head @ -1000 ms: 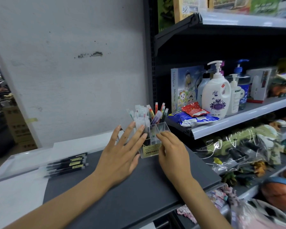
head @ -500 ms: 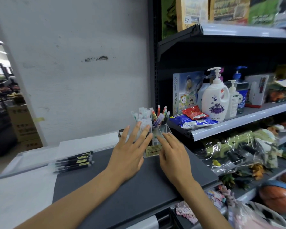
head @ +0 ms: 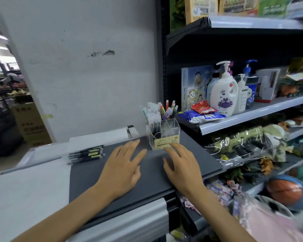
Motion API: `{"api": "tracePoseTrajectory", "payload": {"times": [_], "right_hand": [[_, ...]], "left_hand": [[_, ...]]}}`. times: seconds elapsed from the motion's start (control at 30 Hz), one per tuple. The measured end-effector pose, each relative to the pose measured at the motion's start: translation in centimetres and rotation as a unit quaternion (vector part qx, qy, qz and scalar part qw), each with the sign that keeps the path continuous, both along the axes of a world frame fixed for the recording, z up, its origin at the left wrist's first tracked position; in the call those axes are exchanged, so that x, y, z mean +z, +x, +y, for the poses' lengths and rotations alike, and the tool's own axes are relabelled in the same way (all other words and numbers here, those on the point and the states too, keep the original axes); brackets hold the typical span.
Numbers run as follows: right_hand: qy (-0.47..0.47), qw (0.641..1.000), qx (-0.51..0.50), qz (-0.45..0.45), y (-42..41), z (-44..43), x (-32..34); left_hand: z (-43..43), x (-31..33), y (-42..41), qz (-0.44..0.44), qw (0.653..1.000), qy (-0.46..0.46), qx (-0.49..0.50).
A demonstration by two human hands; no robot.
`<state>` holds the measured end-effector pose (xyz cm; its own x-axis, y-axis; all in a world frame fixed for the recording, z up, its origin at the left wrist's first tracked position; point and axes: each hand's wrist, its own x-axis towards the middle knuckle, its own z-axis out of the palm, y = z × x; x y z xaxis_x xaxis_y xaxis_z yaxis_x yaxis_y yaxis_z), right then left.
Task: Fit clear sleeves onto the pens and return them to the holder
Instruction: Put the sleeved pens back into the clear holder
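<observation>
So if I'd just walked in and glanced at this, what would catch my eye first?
Probably the two bare hands spread flat on the dark grey counter, the left hand and the right hand, both empty. Just beyond their fingertips stands a clear pen holder crammed with colourful pens. To the left lies a neat row of black pens, and on the shelf at right a big white pump bottle stands out.

puzzle box (head: 194, 88): "1000pcs 50x70cm" | upper-shelf box (head: 200, 9): "58" handwritten, possibly | holder label (head: 166, 142): illegible
</observation>
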<state>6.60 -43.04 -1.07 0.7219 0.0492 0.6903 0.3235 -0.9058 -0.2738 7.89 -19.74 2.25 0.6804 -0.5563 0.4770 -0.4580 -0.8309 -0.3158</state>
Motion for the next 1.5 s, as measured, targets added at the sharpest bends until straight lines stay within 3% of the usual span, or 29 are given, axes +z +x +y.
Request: {"api": "tracePoseTrajectory", "payload": {"times": [0.1,0.4,0.7,0.87,1.2,1.5], "right_hand": [[0.001,1.0,0.025,0.016,-0.8,1.0,-0.1],[0.106,0.982,0.122,0.097,-2.2,7.3,0.6],[0.037,0.97,0.193,0.142,1.4,16.7,2.5],[-0.05,0.96,0.202,0.186,5.7,21.3,3.2],[-0.165,0.954,0.163,0.188,10.9,26.8,3.0],[-0.203,0.952,0.151,0.173,10.8,26.3,3.3]], "left_hand": [[2.2,0.0,-1.0,0.035,0.997,-0.063,0.029],[12.4,1.1,1.5,-0.017,0.954,-0.28,0.109],[18.3,0.0,5.5,-0.015,0.855,-0.488,0.173],[19.3,-0.2,5.9,0.021,0.728,-0.66,0.184],[19.1,0.2,6.1,-0.017,0.659,-0.733,0.171],[19.1,0.2,6.5,0.003,0.648,-0.744,0.159]]}}
